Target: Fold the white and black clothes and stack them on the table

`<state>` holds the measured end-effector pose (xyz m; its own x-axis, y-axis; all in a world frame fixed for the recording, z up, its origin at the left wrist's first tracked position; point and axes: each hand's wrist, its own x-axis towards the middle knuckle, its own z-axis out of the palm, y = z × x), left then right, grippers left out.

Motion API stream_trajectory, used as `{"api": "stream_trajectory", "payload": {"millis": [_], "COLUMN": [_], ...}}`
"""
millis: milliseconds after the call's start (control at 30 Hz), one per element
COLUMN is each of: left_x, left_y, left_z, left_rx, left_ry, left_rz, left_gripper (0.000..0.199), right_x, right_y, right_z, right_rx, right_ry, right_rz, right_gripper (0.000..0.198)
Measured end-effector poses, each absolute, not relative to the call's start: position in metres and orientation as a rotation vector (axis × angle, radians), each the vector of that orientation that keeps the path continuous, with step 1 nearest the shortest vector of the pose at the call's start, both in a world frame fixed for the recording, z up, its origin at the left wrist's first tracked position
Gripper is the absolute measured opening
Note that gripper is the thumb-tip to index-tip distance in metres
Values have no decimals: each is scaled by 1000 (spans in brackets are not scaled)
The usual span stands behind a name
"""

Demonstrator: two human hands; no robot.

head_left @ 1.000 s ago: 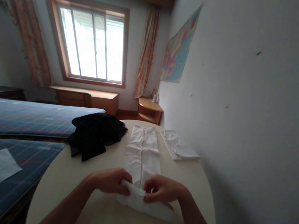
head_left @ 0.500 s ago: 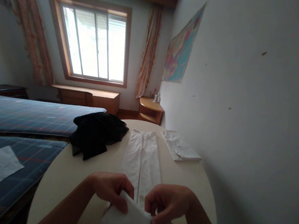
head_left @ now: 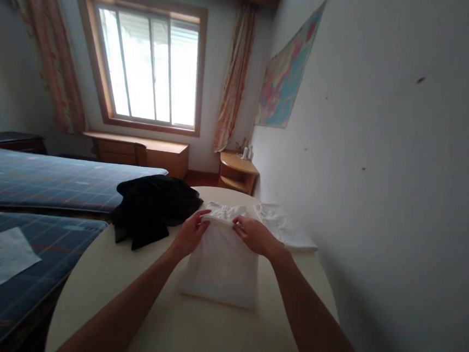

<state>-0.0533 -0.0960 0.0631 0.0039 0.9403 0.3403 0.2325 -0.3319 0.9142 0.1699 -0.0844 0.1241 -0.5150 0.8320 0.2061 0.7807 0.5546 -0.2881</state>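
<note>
1. Left hand (head_left: 190,232): thumb and forefinger were clamped on the far edge of the garment's upper layer, at its left.
2. Right hand (head_left: 254,235): thumb and fingertips were pinched on the same edge, at its right.
3. Forearms: both reached out straight from the near edge of the tabletop (head_left: 212,338), converging.
4. White garment (head_left: 222,265): lay mid-tabletop, doubled over; near fold straight, far end gathered, close to the far edge.
5. Black cloth (head_left: 153,207): was heaped at the far-left edge.
6. Folded white cloth (head_left: 293,233): lay by the far-right edge.
</note>
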Motion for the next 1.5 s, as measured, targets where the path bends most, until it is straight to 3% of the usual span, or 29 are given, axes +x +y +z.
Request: {"api": "stream_trajectory", "payload": {"millis": [133,233,400,633,800,867,933,1167,1300,1500], "left_x": [-60,-66,-69,-70,-68,-69,-72,-78,-79,-78], "left_y": [-86,-87,-92,-104,-122,-130,-136,-146,-146,-152], "left_z": [27,7,0,16,45,51,55,59,60,61], "left_rx": [1861,2141,2328,2428,2409,2416,2424,2405,2408,2328], "left_ry": [1594,1598,1506,1553,1645,1556,1435,1272,1232,1199], "left_rz": [1318,1168,1039,815,600,467,381,384,398,226], "left_gripper": [58,60,53,50,33,30,26,27,27,26], "right_x": [162,164,168,160,169,173,176,197,204,204], "right_y": [-72,-81,-120,-144,-151,-153,-149,-120,-115,-121], "right_z": [79,54,53,71,82,82,80,65,60,59], "right_rx": [-1324,-1238,-937,-887,-771,-735,-756,-1210,-1258,-1311], "right_ry": [-2439,-2431,-2575,-2720,-2757,-2688,-2573,-2333,-2420,-2558], "right_rz": [27,48,311,661,1370,1753,1932,870,866,1131], "right_gripper": [38,40,28,30,37,44,48,30,32,37]}}
